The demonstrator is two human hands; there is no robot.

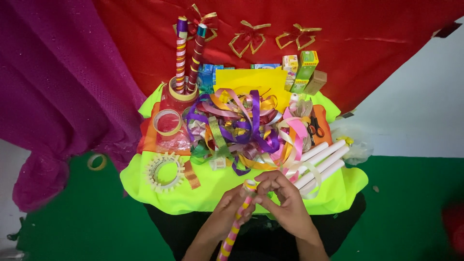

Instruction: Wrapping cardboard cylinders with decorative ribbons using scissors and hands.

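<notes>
My left hand (227,205) and my right hand (282,198) meet at the near edge of a small table with a neon yellow cloth (241,191). Both grip a thin stick wrapped in pink, yellow and orange ribbon (237,224), which slants down towards me. My right fingers pinch the ribbon at the stick's top end (250,185). Just beyond my hands lies a tangled heap of coloured ribbons (241,128). Several plain white paper tubes (321,162) lie to the right of my right hand.
Two ribbon-wrapped sticks (188,50) stand in a jar at the back left. A tape roll (167,122) and a toothed ring (166,171) lie at the left. Scissors (315,128), small boxes (302,70), yellow paper and three bows (249,36) on red cloth are behind.
</notes>
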